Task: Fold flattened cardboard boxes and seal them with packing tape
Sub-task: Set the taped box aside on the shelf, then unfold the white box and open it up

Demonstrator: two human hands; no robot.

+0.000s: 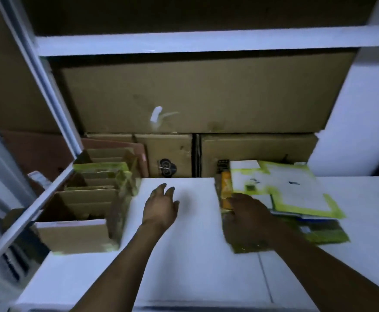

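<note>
Left hand (161,208) loose above table (195,255); right hand (247,215) on flattened boxes (296,190), grip unclear.

Bare white table (197,233) lies free between open boxes (82,212) left and flattened cardboard (292,192) right; cartons (206,97) wall the far side.

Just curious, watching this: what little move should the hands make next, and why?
Probably draw the top flattened box onto the white table: the right hand is at its edge, and the left hand hovers open over the table's middle.
</note>
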